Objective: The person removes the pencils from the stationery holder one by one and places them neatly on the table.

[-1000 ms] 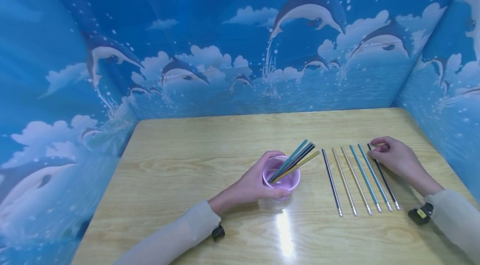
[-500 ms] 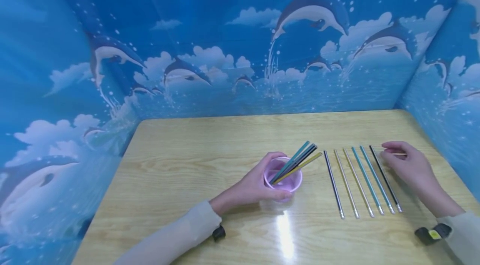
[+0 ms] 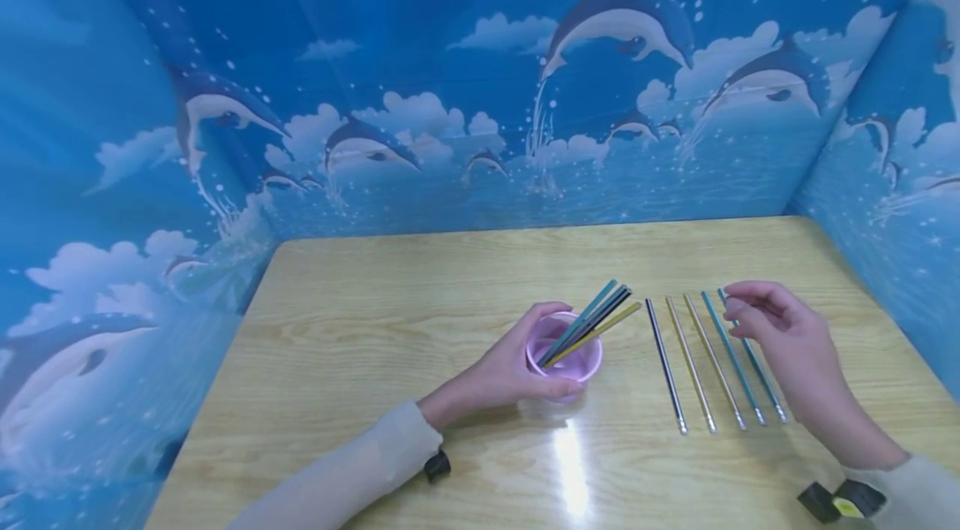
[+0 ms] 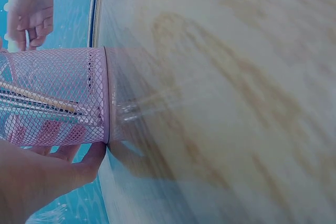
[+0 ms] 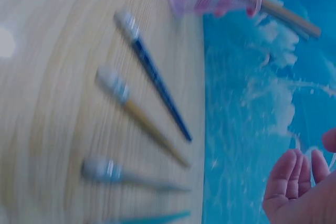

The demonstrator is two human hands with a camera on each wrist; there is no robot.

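My left hand (image 3: 487,372) grips a pink mesh pencil cup (image 4: 58,69), fingers and thumb round its sides. Several pencils (image 3: 588,326), teal, dark and yellow, lean inside it toward the right. To the right of the cup, a row of pencils lies with eraser ends nearest me: a dark pencil (image 3: 665,363), two gold ones and two teal pencils (image 3: 733,357). My right hand (image 3: 791,342) hovers over the row's right end with loosely bent fingers, and no held thing shows. It hides the dark pencil seen there earlier.
The wood-grain table (image 3: 375,305) extends left of the cup and behind the row. Blue dolphin-print cloth (image 3: 420,80) hangs behind it and at both sides. A bright reflection lies on the tabletop in front of the cup.
My right hand left the tip of the row's rightmost dark pencil, drew off to the right, then came back left over the row's end. My left hand and the cup stayed put.
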